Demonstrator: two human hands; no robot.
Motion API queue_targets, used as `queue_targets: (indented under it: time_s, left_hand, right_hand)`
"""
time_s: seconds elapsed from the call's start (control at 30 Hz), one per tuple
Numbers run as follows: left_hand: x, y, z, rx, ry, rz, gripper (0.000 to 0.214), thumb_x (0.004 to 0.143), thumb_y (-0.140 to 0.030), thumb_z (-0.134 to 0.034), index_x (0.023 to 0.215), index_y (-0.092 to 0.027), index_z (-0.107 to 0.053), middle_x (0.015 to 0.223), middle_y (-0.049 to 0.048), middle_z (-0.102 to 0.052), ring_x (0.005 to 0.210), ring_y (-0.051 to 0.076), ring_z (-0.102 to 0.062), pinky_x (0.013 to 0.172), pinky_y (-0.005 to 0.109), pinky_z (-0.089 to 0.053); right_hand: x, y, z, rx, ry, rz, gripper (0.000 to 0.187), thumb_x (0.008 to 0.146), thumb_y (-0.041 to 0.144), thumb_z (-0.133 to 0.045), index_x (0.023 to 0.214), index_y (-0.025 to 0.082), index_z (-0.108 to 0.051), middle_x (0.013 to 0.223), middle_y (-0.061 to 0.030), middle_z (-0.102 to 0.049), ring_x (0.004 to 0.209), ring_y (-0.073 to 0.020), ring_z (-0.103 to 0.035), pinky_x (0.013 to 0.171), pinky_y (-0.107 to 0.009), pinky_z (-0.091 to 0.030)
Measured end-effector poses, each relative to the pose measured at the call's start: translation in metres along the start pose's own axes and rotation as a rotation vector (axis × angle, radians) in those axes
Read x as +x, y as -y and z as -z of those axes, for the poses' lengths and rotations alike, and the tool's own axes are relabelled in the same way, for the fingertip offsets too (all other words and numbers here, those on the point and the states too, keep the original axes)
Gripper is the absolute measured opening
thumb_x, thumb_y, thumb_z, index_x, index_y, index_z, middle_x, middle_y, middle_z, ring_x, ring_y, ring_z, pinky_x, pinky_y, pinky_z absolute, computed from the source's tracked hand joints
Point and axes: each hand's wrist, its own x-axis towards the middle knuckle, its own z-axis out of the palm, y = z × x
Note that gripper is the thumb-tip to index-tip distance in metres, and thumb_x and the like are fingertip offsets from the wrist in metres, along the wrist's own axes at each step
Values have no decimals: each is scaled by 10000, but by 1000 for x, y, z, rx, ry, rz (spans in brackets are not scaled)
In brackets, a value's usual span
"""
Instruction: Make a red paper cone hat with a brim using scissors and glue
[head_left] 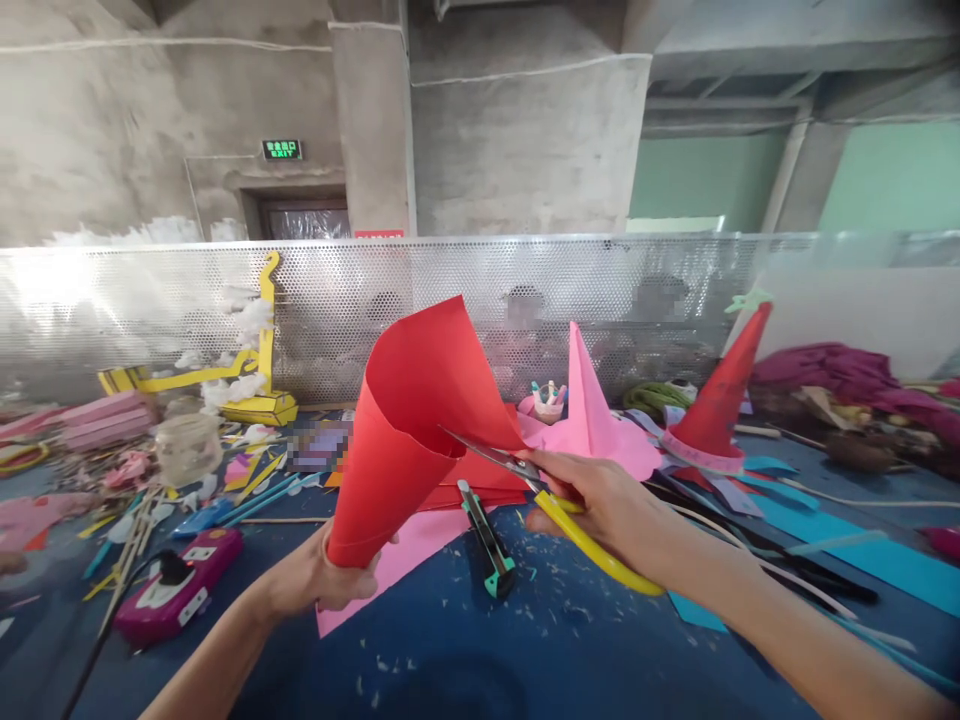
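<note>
My left hand is wrapped round the narrow end of a red paper cone, holding it tilted with its wide mouth up and to the right. My right hand grips yellow-handled scissors; their open blades touch the cone's upper rim. Both are held above a blue table. Under the cone lie a pink paper sheet and more red paper.
A green-and-black utility knife lies near the scissors. A pink paper hat and a red cone hat stand behind. A magenta glue gun, sticks and scraps clutter the left. A perforated metal screen closes the back; people sit beyond it.
</note>
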Motion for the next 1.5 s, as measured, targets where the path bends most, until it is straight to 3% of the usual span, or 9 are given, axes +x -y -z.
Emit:
queue_targets:
  time_s: [0.2,0.4,0.6,0.9,1.1,1.2,1.27,1.37,1.5]
  left_hand:
    - [1,11,-3,-308,178,45,566,600,-436,-809,1006,-202,-492,588,-100,-435,402,16,-280,365,161,-222]
    - [3,17,-5,-398,247,33,568,608,-405,-828,1017,-217,-482,592,-105,-455,380,-1,-259,351,143,-175]
    - [1,18,-4,-499,316,30,538,632,-345,-833,1040,-233,-502,580,-111,-438,348,-12,-218,339,139,-138]
    - [-6,16,-9,-582,408,34,501,645,-279,-835,1056,-224,-554,572,-98,-442,344,-16,-214,332,122,-150]
    - [-8,23,0,-637,516,-10,597,646,-429,-832,1127,-225,-542,542,-106,-400,340,-19,-143,331,122,-143]
    - [-8,22,2,-680,571,-9,714,614,-719,-709,1109,-230,-551,505,-105,-386,321,-8,-139,317,129,-155]
    - [-6,18,1,-688,631,15,752,610,-883,-491,869,-184,-589,431,-96,-329,282,2,-128,285,145,-131]
    - [-5,12,-1,-629,723,120,814,573,-975,-206,512,-192,-417,316,-70,-200,220,26,-85,229,199,-38]
    - [-4,5,-3,-554,709,213,820,467,-1001,-115,425,-223,-370,276,-54,-153,189,36,-60,202,237,32]
  right_hand:
    - [2,-4,7,-3,71,3,510,861,468,-603,1275,170,-588,643,63,-308,553,-93,-271,472,-250,-269]
    - [13,3,15,-76,77,60,533,863,444,-585,1313,160,-565,697,19,-449,578,-111,-370,503,-262,-335]
    - [15,7,19,8,148,-35,501,851,448,-599,1277,184,-589,614,50,-379,534,-95,-286,469,-245,-270]
    - [22,14,20,-32,166,88,375,861,465,-585,1090,172,-635,683,33,-415,571,-107,-332,501,-253,-317]
    - [20,11,17,10,182,33,424,849,479,-603,1192,230,-627,633,45,-445,531,-103,-320,469,-244,-308]
    - [17,10,16,57,203,4,387,846,479,-606,1130,218,-642,647,42,-463,542,-100,-329,479,-242,-322]
    - [16,11,14,119,212,6,345,862,477,-582,1065,204,-639,659,39,-460,550,-98,-342,482,-239,-325]
    - [18,13,12,182,229,22,296,893,447,-538,1019,192,-617,658,43,-420,547,-96,-333,478,-237,-314]
    - [22,14,10,110,188,79,353,920,419,-491,1164,188,-597,647,43,-392,537,-106,-329,464,-240,-305]
